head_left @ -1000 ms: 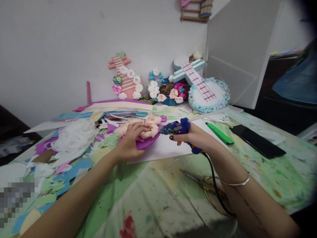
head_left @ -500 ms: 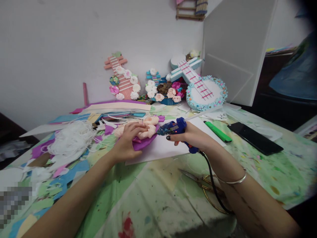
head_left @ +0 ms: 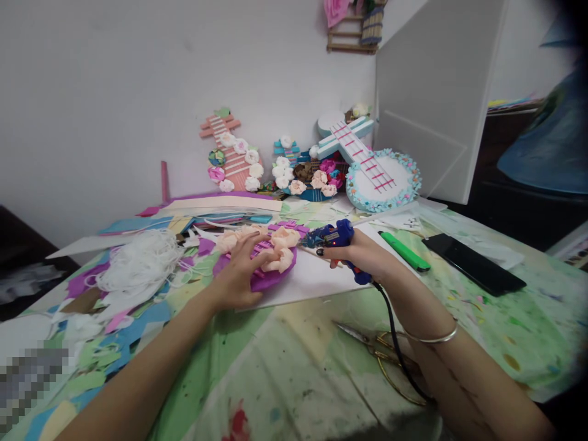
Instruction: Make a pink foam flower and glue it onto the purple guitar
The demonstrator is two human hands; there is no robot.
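At the left end of the white sheet (head_left: 316, 278) on the worktop (head_left: 275, 361), the purple piece (head_left: 271, 280) with peach flowers (head_left: 283, 257) lies under the left hand (head_left: 236, 272), fingers spread; the right hand (head_left: 367, 250) grips the glue gun (head_left: 339, 234) (long axis aimed leftward), nozzle at the flowers' right edge.

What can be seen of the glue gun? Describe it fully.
The glue gun has a blue, plastic-looking body, a patterned front and a red light. The right hand grips it, nozzle pointing left toward the peach flowers; contact is unclear. A pale stick juts from its back; a black cord runs down from the handle.
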